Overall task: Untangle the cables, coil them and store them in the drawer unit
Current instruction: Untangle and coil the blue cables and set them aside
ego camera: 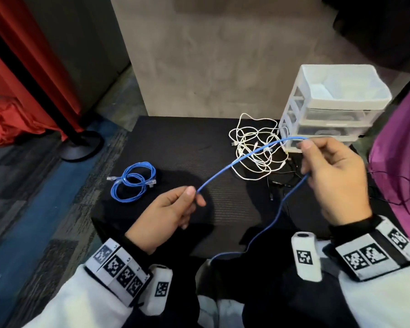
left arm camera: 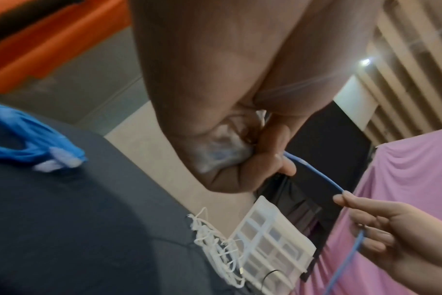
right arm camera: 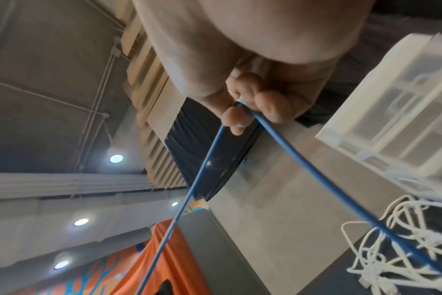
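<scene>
A: Where is the blue cable [ego camera: 234, 160] now?
B: Stretched in the air between both hands. The left hand [ego camera: 166, 215] pinches one end, and the right hand [ego camera: 336, 178] has its fingers [right arm camera: 236, 118] curled round a bend in it.
A: And the others?
B: A coiled blue cable [ego camera: 133, 181] lies on the black surface [ego camera: 175, 143] at the left. The white tangle [ego camera: 256, 147] sits far right, just beside the drawer unit [ego camera: 336, 102].

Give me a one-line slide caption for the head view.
Both hands stretch a blue Ethernet cable above the black mat, between a coiled blue cable, tangled white cables and the drawer unit.
</scene>
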Motion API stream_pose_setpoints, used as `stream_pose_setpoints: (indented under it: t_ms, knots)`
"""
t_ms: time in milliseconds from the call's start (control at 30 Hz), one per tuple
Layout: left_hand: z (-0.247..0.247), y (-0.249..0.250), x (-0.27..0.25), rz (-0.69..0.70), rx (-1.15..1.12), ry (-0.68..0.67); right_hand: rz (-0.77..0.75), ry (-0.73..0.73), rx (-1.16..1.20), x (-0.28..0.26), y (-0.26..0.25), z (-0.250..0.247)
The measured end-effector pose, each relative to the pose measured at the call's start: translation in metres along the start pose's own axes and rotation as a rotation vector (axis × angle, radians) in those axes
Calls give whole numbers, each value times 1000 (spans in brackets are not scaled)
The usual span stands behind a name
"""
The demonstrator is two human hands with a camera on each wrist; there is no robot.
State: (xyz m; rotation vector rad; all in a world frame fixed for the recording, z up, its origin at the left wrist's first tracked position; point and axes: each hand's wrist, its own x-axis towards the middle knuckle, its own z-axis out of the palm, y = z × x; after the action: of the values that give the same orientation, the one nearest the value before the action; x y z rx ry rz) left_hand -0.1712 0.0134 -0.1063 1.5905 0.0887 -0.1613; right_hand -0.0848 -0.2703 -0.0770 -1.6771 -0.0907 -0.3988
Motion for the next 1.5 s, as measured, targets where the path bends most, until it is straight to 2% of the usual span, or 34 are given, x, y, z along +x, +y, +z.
stream_pose_setpoints:
  t_ms: [100,167,233,333,400,467,533,600,667,700,767,867,1067,1167,1333,1500]
  knots:
    - [-3,-7,-5,-62,-108,-2,12,11,-92,-1,17,-6]
    - [-1,-4,-5,-90,-303,15,6,-97,-242,-10,32,-3]
    - [2,6,-3,-91,-546,31,18,-342,-473,-25,46,3]
    - [4,16,3,-72,-714,56,-19,-858,-639,-61,48,19]
    - [7,16,7,-50,-665,36,-58,-1134,-606,-83,35,33]
    - [12,13,7,-53,-494,19,-81,-1236,-475,-91,17,41]
    - [19,6,4,-71,-316,-5,-142,-1160,-378,-87,2,46]
    - [26,2,-2,-73,-233,-79,-212,-946,-346,-74,-4,46]
    - [31,2,-7,-72,-177,-170,-213,-735,-332,-61,-5,44]
    - [32,2,-8,-63,-156,-204,-197,-677,-309,-57,-5,44]
    - [33,4,-9,-49,-167,-244,-114,-687,-183,-53,-1,44]
    - [35,5,-11,-69,-263,-264,119,-798,58,-54,3,40]
    - [27,6,-18,-108,-367,-422,333,-696,305,-60,1,39]
    - [25,4,-21,-128,-414,-455,448,-678,391,-60,-1,41]
    - [27,1,-19,-173,-334,-337,536,-649,355,-63,-6,46]
    - [35,-11,-11,-109,-148,-24,503,-597,296,-62,-5,47]
